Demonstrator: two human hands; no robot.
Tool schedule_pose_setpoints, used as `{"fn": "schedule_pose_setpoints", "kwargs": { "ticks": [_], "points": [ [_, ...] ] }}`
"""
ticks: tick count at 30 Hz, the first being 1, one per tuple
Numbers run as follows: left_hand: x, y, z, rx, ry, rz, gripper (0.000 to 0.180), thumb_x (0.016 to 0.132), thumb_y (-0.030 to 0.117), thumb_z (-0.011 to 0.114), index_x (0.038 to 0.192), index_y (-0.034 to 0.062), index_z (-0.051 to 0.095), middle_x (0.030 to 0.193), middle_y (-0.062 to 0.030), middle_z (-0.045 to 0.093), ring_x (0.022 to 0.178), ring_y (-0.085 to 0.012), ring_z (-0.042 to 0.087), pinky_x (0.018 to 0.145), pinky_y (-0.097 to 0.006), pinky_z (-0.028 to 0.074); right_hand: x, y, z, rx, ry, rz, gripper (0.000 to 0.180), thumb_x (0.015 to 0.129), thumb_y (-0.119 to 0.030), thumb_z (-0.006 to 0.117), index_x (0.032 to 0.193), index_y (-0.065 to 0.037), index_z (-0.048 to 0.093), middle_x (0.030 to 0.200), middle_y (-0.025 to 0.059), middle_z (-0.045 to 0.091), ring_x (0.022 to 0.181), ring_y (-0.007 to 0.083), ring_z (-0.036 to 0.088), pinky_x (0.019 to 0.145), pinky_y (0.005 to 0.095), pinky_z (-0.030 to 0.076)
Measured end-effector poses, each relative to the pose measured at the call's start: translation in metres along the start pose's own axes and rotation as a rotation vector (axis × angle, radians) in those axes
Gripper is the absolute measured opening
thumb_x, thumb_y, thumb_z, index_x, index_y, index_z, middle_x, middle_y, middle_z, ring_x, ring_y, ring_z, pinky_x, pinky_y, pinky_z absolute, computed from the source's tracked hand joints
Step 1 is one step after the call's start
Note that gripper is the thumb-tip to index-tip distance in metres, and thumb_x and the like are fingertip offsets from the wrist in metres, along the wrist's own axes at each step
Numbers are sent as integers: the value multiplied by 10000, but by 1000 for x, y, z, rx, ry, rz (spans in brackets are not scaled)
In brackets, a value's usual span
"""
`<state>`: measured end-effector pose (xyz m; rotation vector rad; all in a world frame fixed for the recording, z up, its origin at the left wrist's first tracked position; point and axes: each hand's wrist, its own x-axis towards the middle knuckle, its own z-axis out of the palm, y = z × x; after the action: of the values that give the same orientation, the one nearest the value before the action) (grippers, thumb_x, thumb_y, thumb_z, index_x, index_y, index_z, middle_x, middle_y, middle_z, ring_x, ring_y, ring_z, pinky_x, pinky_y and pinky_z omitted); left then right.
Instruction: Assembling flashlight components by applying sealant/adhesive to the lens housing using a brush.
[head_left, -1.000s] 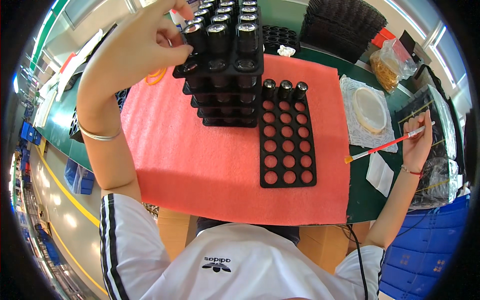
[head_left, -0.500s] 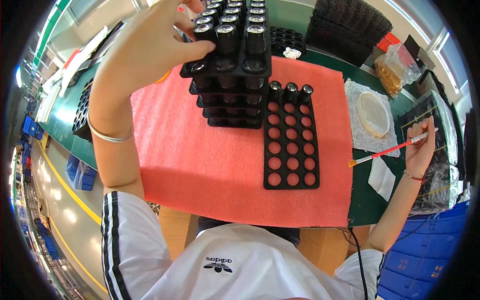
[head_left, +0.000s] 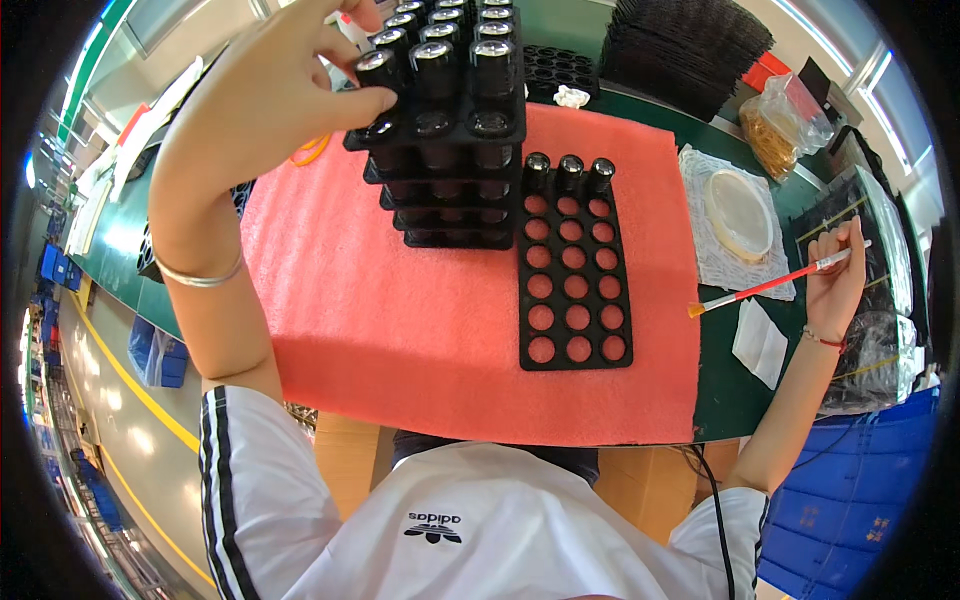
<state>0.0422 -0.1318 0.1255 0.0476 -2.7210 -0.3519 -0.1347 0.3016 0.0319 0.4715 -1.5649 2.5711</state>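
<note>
My left hand (head_left: 290,90) reaches over a tall stack of black trays (head_left: 450,190). Its thumb and fingers close around a black cylinder (head_left: 376,68) with a shiny domed top, at the front left corner of the top tray. That cylinder leans slightly left of its row; its lower part is partly hidden by the thumb. More such cylinders (head_left: 435,60) stand upright in rows behind and beside it. Out at the right, my right hand (head_left: 838,270) grips a thin paintbrush (head_left: 770,284) with a red handle, its bristles pointing left over the mat edge.
A flat black tray (head_left: 576,270) with round holes lies on the pink mat (head_left: 400,350), with three cylinders (head_left: 570,172) in its far row. Right of it are a round pale dish (head_left: 740,215) on a cloth and folded white paper (head_left: 760,343). Stacked black trays (head_left: 685,55) stand behind.
My left hand has closed on the front left cylinder and shifted it left, away from its neighbours. The whole view has moved slightly. My right hand still holds the paintbrush.
</note>
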Motion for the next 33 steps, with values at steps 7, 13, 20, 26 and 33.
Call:
{"fn": "schedule_pose_setpoints", "kwargs": {
  "ticks": [7, 13, 20, 26, 33],
  "points": [
    [4, 8, 3, -102, -36, -69, 421, 704, 82, 662, 1072, 62, 459, 850, -89, 619, 538, -80, 527, 485, -211, 387, -1, -1, -1, -2, -22, -1, 254, 919, -223, 479, 721, -65, 465, 530, -19, 341, 489, 79, 285, 492, 240, 238],
    [2, 5, 3, -63, -13, -70, 425, 708, 110, 682, 1072, 63, 468, 839, -69, 617, 573, -64, 527, 503, -209, 390, 0, -1, -2, 9, -56, -3, 242, 924, -204, 469, 726, -64, 466, 535, -20, 339, 490, 78, 287, 490, 238, 242],
    [-22, 53, 9, 42, 419, 102, 339, 664, 85, 741, 961, 65, 579, 761, -10, 597, 593, -49, 496, 524, -194, 380, -3, -1, -2, -17, -25, -26, 232, 923, -198, 470, 733, -64, 475, 537, -17, 360, 493, 76, 299, 497, 234, 251],
    [-30, 81, 58, 0, 487, 753, 296, 575, 43, 795, 804, 42, 607, 617, -11, 566, 483, -137, 499, 437, -230, 376, 1, 6, -5, -28, -15, 0, 235, 899, -213, 515, 719, -64, 488, 544, -19, 377, 495, 81, 314, 507, 233, 266],
    [-33, 80, 102, -156, 506, 1061, 339, 521, 109, 810, 787, 74, 601, 556, 30, 527, 441, -114, 480, 383, -232, 319, 7, 1, -15, -22, -47, -12, 210, 886, -206, 539, 748, -49, 516, 555, -7, 411, 520, 85, 372, 560, 230, 324]
  ]
}}
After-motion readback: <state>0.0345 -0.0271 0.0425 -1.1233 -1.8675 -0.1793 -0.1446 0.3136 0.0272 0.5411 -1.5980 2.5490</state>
